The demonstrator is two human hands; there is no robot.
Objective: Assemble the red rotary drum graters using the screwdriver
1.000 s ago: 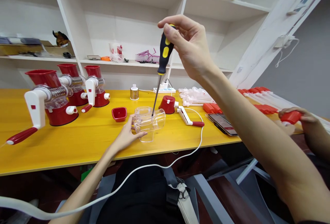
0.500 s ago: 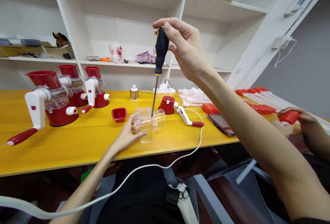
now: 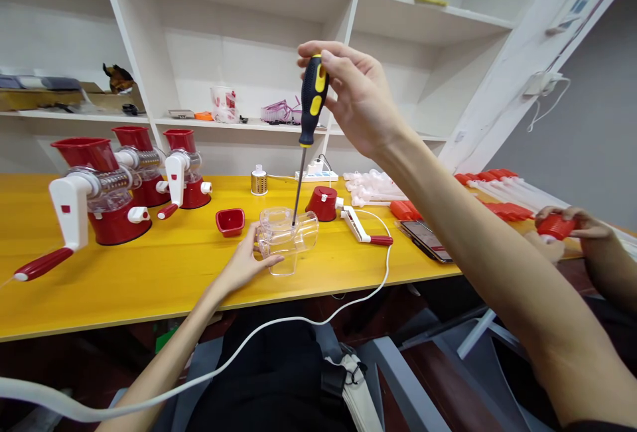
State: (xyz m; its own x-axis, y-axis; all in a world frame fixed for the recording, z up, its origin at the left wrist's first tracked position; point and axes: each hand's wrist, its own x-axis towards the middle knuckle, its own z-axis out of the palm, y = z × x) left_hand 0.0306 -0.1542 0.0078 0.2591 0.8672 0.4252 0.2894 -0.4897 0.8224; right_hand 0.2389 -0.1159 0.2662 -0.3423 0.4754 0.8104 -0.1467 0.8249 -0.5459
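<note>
My right hand (image 3: 355, 90) is closed round the top of a black and yellow screwdriver (image 3: 312, 101), held nearly upright. Its tip meets a clear plastic grater housing (image 3: 283, 241) on the yellow table; what lies under the tip is too small to make out. With thumb and fingers, my left hand (image 3: 247, 259) grips the housing from its left side. Just left of it sits a small red hopper (image 3: 230, 221). Behind and to the right are a red base (image 3: 323, 203) and a white crank with a red handle (image 3: 365, 227).
Assembled red and white rotary graters (image 3: 107, 200) stand at the left. A metal grater drum (image 3: 259, 181) and a power strip (image 3: 317, 175) are at the back. A white cable (image 3: 298, 319) crosses in front. At right lie a phone (image 3: 425, 239) and a co-worker's hands (image 3: 587, 223) holding a red part.
The screwdriver handle has turned in my right hand, so its yellow patches now face me. My left hand and the housing stay in place.
</note>
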